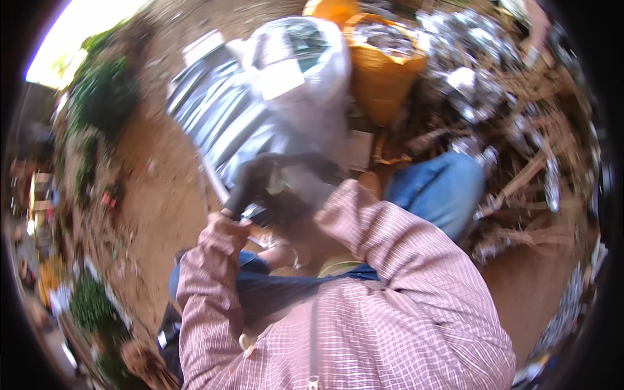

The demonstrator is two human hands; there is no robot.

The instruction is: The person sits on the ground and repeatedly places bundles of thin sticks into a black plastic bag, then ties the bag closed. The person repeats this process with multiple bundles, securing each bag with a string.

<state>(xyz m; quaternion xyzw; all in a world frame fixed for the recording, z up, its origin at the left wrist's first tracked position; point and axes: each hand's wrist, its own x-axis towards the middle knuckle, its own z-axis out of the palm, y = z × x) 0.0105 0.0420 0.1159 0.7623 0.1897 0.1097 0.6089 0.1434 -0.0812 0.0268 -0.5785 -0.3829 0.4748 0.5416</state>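
My left hand, in a dark glove, is in front of my lap, beside a big silvery-white sack. My right hand, gloved too, reaches in from the right and is close to the left one. Both hands are smeared by motion, and their fingers do not show clearly. A small pale greenish thing appears between them; I cannot make out its kind or which hand touches it. Just beyond the hands stands a whitish open sack with dark green contents.
An orange sack filled with scrap stands beyond my right knee. A heap of crumpled silvery plastic and brown strips spreads to the right. Bare earth and green bushes are on the left. Part of another person's arm shows at top right.
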